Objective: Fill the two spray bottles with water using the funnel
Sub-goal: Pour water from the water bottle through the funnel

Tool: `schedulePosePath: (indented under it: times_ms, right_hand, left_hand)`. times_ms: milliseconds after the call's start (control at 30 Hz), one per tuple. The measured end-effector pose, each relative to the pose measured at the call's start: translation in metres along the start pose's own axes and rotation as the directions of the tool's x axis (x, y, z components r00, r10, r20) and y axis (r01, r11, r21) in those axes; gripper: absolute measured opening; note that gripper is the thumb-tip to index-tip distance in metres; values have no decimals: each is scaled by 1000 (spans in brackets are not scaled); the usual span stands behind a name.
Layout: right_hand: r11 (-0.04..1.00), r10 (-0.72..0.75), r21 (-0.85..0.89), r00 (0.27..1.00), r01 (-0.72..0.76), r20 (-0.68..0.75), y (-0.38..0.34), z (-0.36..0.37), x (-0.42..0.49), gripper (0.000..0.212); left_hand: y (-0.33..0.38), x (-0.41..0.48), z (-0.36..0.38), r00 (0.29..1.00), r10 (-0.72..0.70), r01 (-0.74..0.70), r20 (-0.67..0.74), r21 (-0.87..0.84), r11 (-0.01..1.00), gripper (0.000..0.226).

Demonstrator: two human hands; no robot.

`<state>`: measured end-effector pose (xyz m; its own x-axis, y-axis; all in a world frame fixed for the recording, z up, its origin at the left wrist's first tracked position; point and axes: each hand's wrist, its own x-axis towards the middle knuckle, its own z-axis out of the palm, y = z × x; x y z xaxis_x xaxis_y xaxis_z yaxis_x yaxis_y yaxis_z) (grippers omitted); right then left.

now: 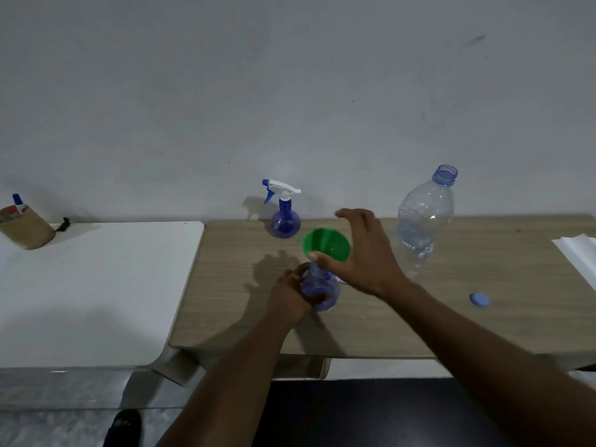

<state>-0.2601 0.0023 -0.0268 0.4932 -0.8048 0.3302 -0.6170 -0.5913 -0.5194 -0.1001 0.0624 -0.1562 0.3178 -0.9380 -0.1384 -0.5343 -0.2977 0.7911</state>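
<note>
A round blue spray bottle without its head stands near the middle of the wooden table, and my left hand is wrapped around its left side. A green funnel sits in the bottle's neck. My right hand rests against the funnel's right rim, thumb on the front edge, fingers spread above it. A second blue spray bottle with a white and blue trigger head stands at the back by the wall. To the right a large clear water bottle stands uncapped, water in its lower part.
A blue bottle cap lies on the table at the right. White paper is at the right edge. A white table adjoins on the left, with a brown holder holding a marker at its back left. A shoe shows below.
</note>
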Motion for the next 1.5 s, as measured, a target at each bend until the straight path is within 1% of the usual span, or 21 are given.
schedulePosePath:
  times_ms: [33, 67, 100, 133, 200, 300, 367, 400, 467, 533, 567, 633, 700, 767, 833, 967, 1133, 1267, 1367, 1433, 1500]
  right_hand:
    - [996, 11, -92, 989, 2, 144, -1, -4, 14, 94]
    - [984, 30, -177, 958, 21, 284, -2, -7, 26, 96]
    - [972, 47, -231, 916, 50, 399, -3, -7, 34, 96]
    - [966, 58, -248, 878, 71, 476, -3, -6, 40, 94]
    - [971, 69, -230, 843, 66, 533, -4, -5, 49, 93]
    - [978, 77, -202, 821, 48, 566, -5, -10, 54, 102]
    - [976, 74, -210, 807, 63, 586, -4, -18, 57, 97]
    - [976, 75, -208, 806, 61, 588, -3, -22, 57, 93]
    - [986, 94, -169, 813, 5, 575, 4, -30, 57, 87]
    - [989, 149, -72, 813, -131, 563, 16, -36, 54, 82]
    - [973, 181, 14, 806, -229, 564, 23, -38, 50, 79]
    - [891, 235, 202, 794, -407, 561, 37, -39, 38, 68]
    - [802, 292, 312, 790, -509, 539, 49, -36, 20, 57]
    - [742, 357, 360, 788, -566, 501, 60, -24, 1, 60]
    - [722, 428, 350, 783, -597, 451, 73, -3, -18, 70]
    - [733, 512, 289, 780, -615, 360, 91, 44, -54, 66]
    - [802, 519, 129, 787, -584, 335, 107, 77, -90, 78]
    - [853, 519, -84, 823, -515, 230, 117, 86, -102, 75]
    - [861, 504, -214, 830, -461, 239, 115, 86, -102, 87]
    - [884, 464, -167, 865, -436, 194, 107, 84, -96, 90]
    - [928, 371, -59, 925, -367, 77, 97, 82, -82, 75]
  left_hand:
    - [0, -2, -1, 1000, -21, 20, -1, -43, 999, 60]
    - [0, -3, -1, 1000, -6, 6, 15, -36, 999, 49]
    - [0, -4, -1, 999, 32, -32, 16, -19, 999, 39]
    - [4, -5, -1, 999, 40, -39, 30, -28, 999, 38]
    - [7, -4, -1, 998, 32, -28, 45, -76, 997, 41]
    - [4, -4, -2, 999, 52, -52, 13, -19, 998, 39]
    - [4, -2, 0, 999, 41, -41, 27, 12, 999, 46]
    - [3, -1, 1, 999, 34, -35, 32, 22, 999, 51]
    - [-4, 4, 4, 999, 22, -23, 24, 29, 999, 60]
    - [-5, 4, 3, 999, 26, -27, 20, 26, 999, 64]
    - [-3, 3, 3, 999, 39, -40, 15, 24, 999, 67]
    - [-1, -1, 1, 998, 60, -60, 21, 11, 998, 70]
    - [1, -3, -2, 997, 71, -71, 22, 5, 997, 71]
    - [1, -4, -2, 997, 81, -81, 18, 1, 997, 68]
    - [2, -6, -3, 996, 89, -89, 10, 18, 996, 68]
    - [0, -6, -6, 997, 75, -75, 3, 48, 996, 74]
    - [-3, -7, -10, 998, 53, -53, 15, 61, 997, 72]
    - [-3, -9, -12, 999, 51, -51, 10, 43, 998, 70]
    - [-3, -8, -13, 998, 52, -53, 20, 63, 997, 68]
    - [-4, -6, -12, 999, 40, -42, 29, 46, 998, 69]
    - [-5, -5, -11, 999, 34, -35, 21, 43, 998, 72]
